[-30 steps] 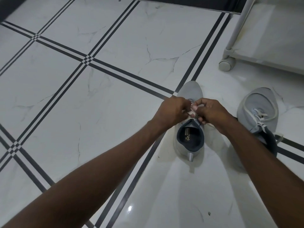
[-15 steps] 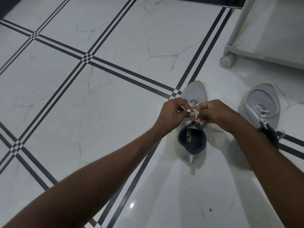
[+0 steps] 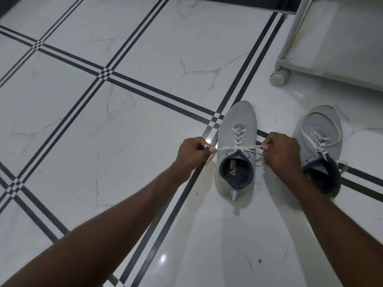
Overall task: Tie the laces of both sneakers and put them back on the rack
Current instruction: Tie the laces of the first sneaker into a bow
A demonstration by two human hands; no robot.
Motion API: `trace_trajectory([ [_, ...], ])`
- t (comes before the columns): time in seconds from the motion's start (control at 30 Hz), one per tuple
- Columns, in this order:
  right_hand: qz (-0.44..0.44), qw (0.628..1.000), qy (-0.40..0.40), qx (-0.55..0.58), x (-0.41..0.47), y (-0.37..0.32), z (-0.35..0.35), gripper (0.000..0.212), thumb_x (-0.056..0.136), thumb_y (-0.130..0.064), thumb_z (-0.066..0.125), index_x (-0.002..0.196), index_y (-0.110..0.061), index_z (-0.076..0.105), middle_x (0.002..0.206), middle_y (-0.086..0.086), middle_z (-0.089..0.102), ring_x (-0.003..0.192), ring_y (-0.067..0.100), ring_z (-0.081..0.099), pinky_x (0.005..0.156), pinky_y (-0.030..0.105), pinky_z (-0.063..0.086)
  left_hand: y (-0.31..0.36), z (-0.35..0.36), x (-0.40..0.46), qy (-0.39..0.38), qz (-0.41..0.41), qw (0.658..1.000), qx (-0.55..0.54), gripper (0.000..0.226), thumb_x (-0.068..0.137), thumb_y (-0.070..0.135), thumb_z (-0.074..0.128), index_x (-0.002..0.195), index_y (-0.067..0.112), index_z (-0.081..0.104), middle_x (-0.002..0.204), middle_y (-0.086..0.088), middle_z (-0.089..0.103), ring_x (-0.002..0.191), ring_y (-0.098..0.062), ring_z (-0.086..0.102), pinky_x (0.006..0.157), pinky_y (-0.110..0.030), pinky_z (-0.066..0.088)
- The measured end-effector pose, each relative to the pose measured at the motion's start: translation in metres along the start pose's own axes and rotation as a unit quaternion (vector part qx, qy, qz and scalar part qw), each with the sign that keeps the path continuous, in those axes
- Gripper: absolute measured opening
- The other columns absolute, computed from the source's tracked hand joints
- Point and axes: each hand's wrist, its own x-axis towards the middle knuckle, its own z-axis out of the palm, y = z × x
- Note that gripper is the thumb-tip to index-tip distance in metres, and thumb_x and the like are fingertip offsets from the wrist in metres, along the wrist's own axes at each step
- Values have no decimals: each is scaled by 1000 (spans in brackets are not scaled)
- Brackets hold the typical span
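Step in hand: tightening the lace [image 3: 238, 148] on the nearer grey sneaker [image 3: 236, 154], which stands on the white tiled floor [image 3: 124, 121] with its toe pointing away from the person.
Left hand [image 3: 193, 155]: fingers curled into a fist, thumb and forefinger pinching one end of the lace, drawn out to the left of the shoe.
Right hand [image 3: 279, 151]: fingers closed as well, gripping the other end out to the right.
Lace: stretched taut in a nearly straight line across the top of the tongue, crossing at a small knot in the middle. I cannot tell whether it is the first crossover or a bow being cinched.
Doing it well: I'd say pull both ends evenly and level, so the knot seats over the middle of the tongue and the shoe doesn't slide sideways on the glossy tile.
Second sneaker [image 3: 320, 146]: just to the right, partly hidden by the right forearm, its lace lying in a loose loop over the upper; it looks untied.
Rack [image 3: 294, 38]: white, on castors, at the upper right, well apart from both shoes.
Count: two sneakers, two hands, one rack, one castor wheel [image 3: 278, 78] in view.
Progress: both shoes are on the floor, neither on the rack.
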Motion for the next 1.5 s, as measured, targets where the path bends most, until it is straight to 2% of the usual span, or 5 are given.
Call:
trace_trajectory([
  [0.33,-129,988,-63,-61,6,-1,-9,18,85,-29,70,76,-13,68,75,8,68,69,26,58,64,33,47,20,9,2,-46,222,874,430,15,89,26,68,102,25,75,94,3,76,84,-17,68,72,-33,54],
  [0.73,-296,891,-251,-235,44,-16,-41,19,93,-23,54,81,-27,67,77,-1,65,71,22,54,66,35,47,33,18,11,-60,282,797,530,25,94,12,52,108,13,73,102,-9,68,94,-30,64,69,-29,40],
  [1.0,-34,857,-499,128,57,8,-23,30,100,-3,37,78,-8,57,50,1,38,39,7,29,38,17,22,11,2,7,-97,295,782,540,20,86,7,54,95,14,71,91,-4,70,80,-25,67,70,-34,53],
  [1.4,-243,898,-359,-73,50,9,-12,35,95,-10,55,63,-24,55,63,-12,52,62,7,48,60,9,33,-15,-8,1,-86,313,762,560,13,92,14,52,90,14,65,83,-4,67,61,-20,51,59,-27,31],
  [1.5,-276,903,-314,-101,49,11,-12,20,92,-10,58,74,-5,67,70,2,61,68,18,53,60,16,32,-10,-10,5,-97,295,772,555,12,87,10,53,84,15,64,80,-4,66,64,-22,54,57,-30,35],
])
